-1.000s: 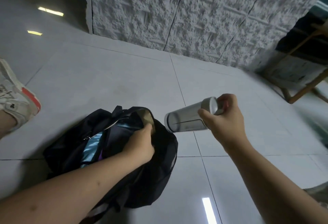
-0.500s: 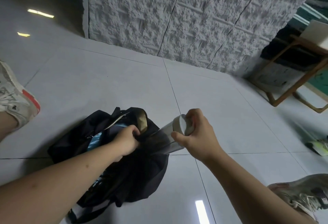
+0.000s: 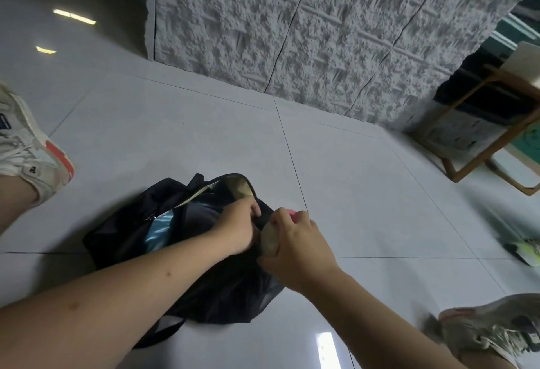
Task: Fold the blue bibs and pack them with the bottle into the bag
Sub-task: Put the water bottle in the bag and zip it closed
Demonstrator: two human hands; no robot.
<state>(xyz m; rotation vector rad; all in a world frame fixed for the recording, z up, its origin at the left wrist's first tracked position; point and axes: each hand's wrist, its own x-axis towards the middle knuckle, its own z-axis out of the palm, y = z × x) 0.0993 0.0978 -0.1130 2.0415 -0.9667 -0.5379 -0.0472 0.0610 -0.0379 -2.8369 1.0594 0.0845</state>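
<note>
A black bag [image 3: 128, 231] lies open on the grey tiled floor. A strip of shiny blue bib fabric [image 3: 159, 230] shows inside its mouth. My left hand [image 3: 238, 227] grips the bag's rim at the right side of the opening. My right hand [image 3: 298, 247] holds the bottle by its top end; only the grey cap [image 3: 269, 241] and a pink bit [image 3: 292, 214] show, and the bottle's body is sunk into the bag out of sight.
A white shoe with a red heel [image 3: 32, 155] is at the left edge and a grey shoe [image 3: 493, 330] at the lower right. A wooden frame [image 3: 491, 146] stands at the right by the textured wall [image 3: 292, 32]. A small greenish object [image 3: 526, 251] lies at the right edge.
My right hand carried the bottle from mid-air down and left into the bag's mouth; its clear body is now hidden inside. My left hand kept its hold on the rim.
</note>
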